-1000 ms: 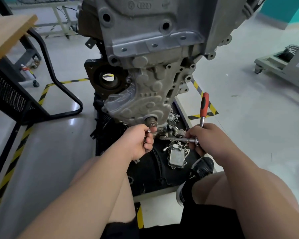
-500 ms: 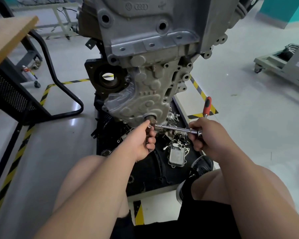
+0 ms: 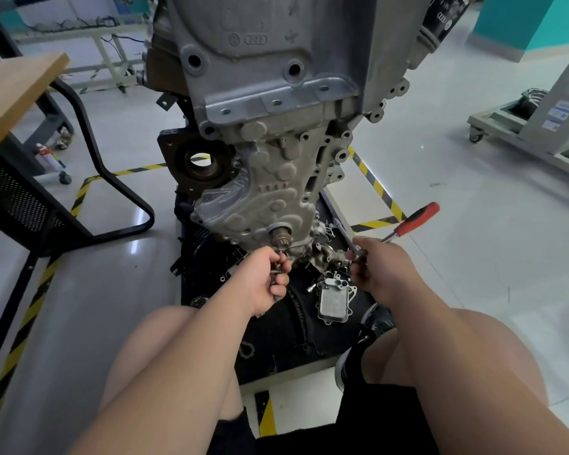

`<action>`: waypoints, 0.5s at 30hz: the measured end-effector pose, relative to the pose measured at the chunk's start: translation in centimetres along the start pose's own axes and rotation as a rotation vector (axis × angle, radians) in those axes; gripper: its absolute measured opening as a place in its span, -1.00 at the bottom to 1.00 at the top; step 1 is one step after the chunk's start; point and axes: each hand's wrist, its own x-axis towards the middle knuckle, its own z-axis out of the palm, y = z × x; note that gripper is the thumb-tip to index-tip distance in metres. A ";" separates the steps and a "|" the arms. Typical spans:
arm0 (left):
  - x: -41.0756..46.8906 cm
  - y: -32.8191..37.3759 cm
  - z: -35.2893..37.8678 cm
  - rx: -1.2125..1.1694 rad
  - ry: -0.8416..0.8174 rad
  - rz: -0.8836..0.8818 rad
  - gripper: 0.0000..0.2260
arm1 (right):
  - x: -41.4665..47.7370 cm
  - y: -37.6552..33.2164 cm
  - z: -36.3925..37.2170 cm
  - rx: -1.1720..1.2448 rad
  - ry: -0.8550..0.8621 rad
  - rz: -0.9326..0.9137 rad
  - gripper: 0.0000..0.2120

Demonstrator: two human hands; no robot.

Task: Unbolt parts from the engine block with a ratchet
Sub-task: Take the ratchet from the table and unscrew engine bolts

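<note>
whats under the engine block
A black tray holding loose metal parts, among them a flat silver housing. The engine block, the left hand holding a bolt and the right hand gripping the ratchet cover what lies directly beneath.

A wooden tabletop (image 3: 14, 90) and black chair frame (image 3: 125, 190) stand left, a wheeled cart (image 3: 506, 133) far right.

VW and Audi emblems (image 3: 247, 39) on engine block (image 3: 276, 80)
</note>
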 end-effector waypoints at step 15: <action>7.9 -2.8 5.1 0.608 0.115 0.170 -0.80 | 3.2 4.9 1.8 -0.059 0.049 0.099 -0.84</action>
